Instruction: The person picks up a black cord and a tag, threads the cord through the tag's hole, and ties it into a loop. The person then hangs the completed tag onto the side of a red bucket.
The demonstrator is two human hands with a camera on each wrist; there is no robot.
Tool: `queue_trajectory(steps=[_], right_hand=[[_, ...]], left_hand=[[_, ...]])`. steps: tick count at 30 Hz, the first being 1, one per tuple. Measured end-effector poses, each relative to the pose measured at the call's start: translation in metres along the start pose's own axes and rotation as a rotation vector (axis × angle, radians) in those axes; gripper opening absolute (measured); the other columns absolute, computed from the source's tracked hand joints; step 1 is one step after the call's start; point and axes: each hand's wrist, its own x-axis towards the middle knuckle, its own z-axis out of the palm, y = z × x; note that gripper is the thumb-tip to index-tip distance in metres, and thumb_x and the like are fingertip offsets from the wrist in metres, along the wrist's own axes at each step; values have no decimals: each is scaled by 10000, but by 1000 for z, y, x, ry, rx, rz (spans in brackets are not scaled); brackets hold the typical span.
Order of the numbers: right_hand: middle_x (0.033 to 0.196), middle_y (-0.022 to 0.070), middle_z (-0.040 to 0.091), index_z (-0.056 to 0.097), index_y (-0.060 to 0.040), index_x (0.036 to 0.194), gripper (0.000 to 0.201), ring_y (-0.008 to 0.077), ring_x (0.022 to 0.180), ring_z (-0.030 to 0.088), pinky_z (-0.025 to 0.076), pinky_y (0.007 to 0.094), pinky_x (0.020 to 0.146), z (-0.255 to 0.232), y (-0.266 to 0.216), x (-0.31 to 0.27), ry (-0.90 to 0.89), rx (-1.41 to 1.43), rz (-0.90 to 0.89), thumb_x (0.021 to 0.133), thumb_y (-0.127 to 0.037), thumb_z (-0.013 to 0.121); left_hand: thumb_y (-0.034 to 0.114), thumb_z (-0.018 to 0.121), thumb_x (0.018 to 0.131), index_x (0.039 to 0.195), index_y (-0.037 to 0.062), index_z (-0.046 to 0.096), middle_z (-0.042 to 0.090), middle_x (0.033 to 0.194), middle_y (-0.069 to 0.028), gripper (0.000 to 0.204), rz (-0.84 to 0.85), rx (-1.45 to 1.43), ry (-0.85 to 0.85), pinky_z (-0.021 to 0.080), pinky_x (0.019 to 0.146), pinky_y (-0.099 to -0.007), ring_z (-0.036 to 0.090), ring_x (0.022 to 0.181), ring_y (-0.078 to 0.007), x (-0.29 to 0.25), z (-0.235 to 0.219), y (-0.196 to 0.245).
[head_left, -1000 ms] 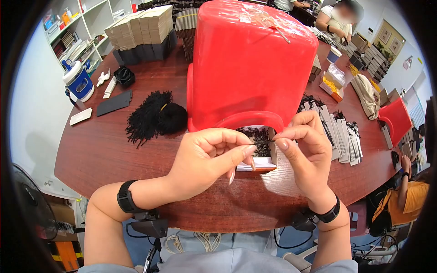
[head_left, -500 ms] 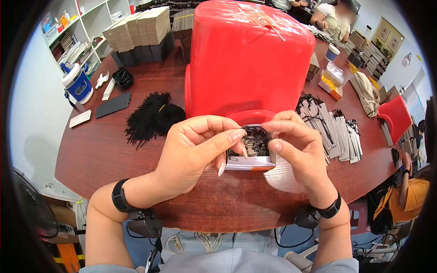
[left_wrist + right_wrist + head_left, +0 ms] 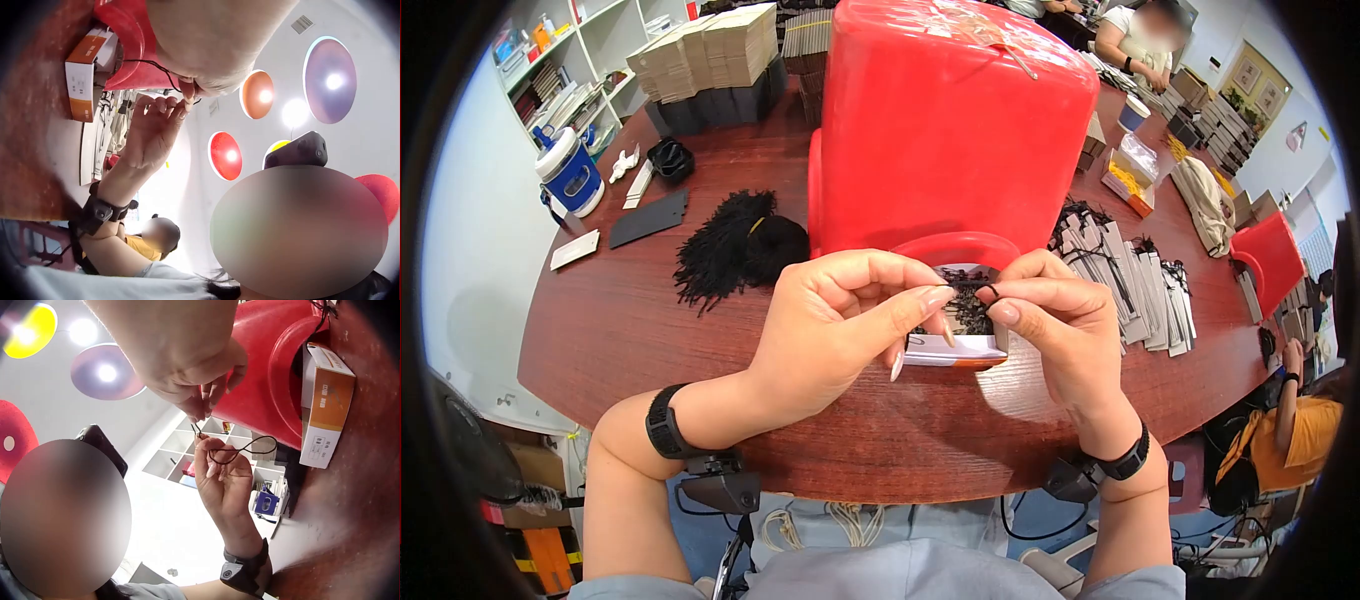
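Observation:
A thin black cord [image 3: 251, 442] runs between both hands over an open cardboard box [image 3: 960, 347]; the right wrist view shows it forming a loop beside the left fingers. My left hand [image 3: 825, 335] pinches the cord between thumb and index finger, nails pointing right. Close by on the right, my right hand [image 3: 1065, 325] pinches the other part of the cord, a small curl of it at the fingertips. The box holds a tangle of small black corded pieces [image 3: 972, 312]. Behind it rises a large red plastic tub-like form [image 3: 950, 150] with an arched rim.
Left of the red form lies a bundle of black cords [image 3: 725, 255] with a yellow tie. Grey strips [image 3: 1115, 280] with black cords are spread at the right. Farther off stand a blue-and-white jug [image 3: 572, 180], stacked cards [image 3: 705, 60] and an orange-sided box [image 3: 1128, 188].
Both hands first stretched the cord between them; then the right fingers spread and moved off a little. Now the right hand pinches the cord again, with a small curl at its fingertips.

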Motion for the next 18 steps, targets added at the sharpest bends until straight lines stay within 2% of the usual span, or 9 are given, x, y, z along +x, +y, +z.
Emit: queue_trajectory(steps=[10, 16, 18], right_hand=[[770, 34, 562, 636, -17, 829, 134, 81, 702, 503, 393, 190, 613, 1, -3, 0, 25, 11, 7, 695, -19, 633], [765, 44, 568, 637, -18, 809, 109, 93, 716, 510, 392, 199, 626, -1, -3, 1, 29, -36, -28, 701, -25, 627], [752, 47, 568, 606, 7, 798, 79, 90, 708, 510, 388, 193, 626, -2, -2, 1, -8, -106, -96, 725, -25, 605]], left_hand=[[19, 519, 782, 841, -26, 561, 588, 690, -98, 86, 27, 66, -25, 403, 392, -155, 542, 554, -84, 0, 0, -2], [19, 525, 780, 840, -30, 560, 592, 688, -97, 85, 14, 99, -27, 405, 409, -160, 536, 541, -81, -1, 1, -2], [19, 526, 780, 845, -31, 566, 591, 684, -95, 91, -13, 124, -33, 404, 415, -161, 532, 534, -80, 1, -1, 0]])
